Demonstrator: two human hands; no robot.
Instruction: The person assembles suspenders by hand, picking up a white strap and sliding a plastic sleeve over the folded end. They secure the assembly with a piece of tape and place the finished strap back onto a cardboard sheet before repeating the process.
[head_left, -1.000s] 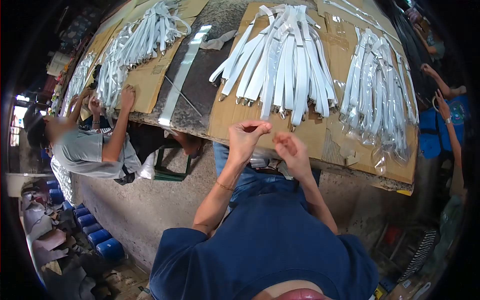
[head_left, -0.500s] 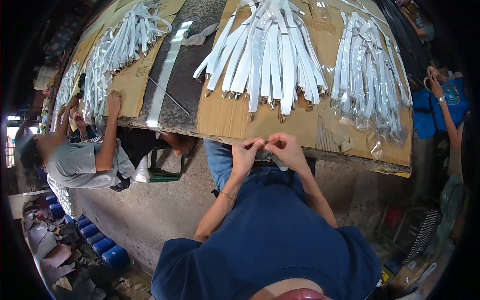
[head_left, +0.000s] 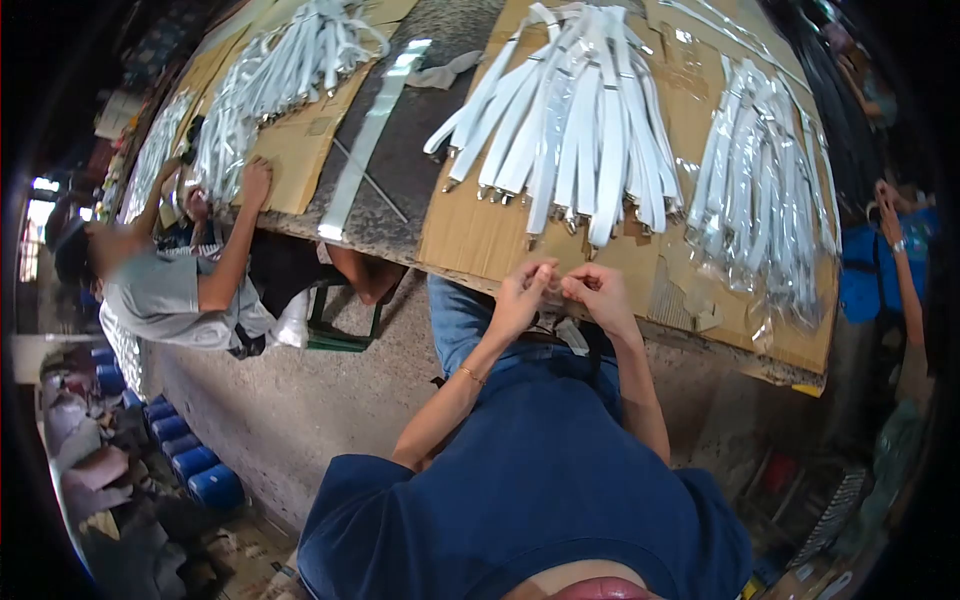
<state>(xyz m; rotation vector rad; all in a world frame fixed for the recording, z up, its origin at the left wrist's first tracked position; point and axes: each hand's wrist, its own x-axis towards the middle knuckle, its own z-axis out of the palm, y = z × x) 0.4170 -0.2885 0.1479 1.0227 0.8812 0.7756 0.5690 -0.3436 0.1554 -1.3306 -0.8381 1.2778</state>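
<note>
At the table's front edge, my left hand [head_left: 523, 293] is pinched around something small that I cannot make out. Close to its right, my right hand [head_left: 600, 298] has thumb and fingers pressed together, on something too small to name. A short pale strap end [head_left: 573, 336] hangs below the hands over my lap. Beyond them, a fanned bundle of white straps [head_left: 580, 130] with metal clips lies on the cardboard [head_left: 470, 220]. To the right lies another bundle of white straps [head_left: 760, 180] in clear plastic.
A co-worker [head_left: 165, 290] sits at the left by more white straps [head_left: 300, 60]. A thin rod [head_left: 372, 180] and a pale strip [head_left: 375, 140] lie on the dark tabletop [head_left: 440, 110]. Another person's arm [head_left: 905, 280] shows at the far right. Blue containers [head_left: 215, 485] stand on the floor.
The view has shifted, so the table and straps appear farther right and lower. My hands have moved slightly apart, with a small gap between their fingertips.
</note>
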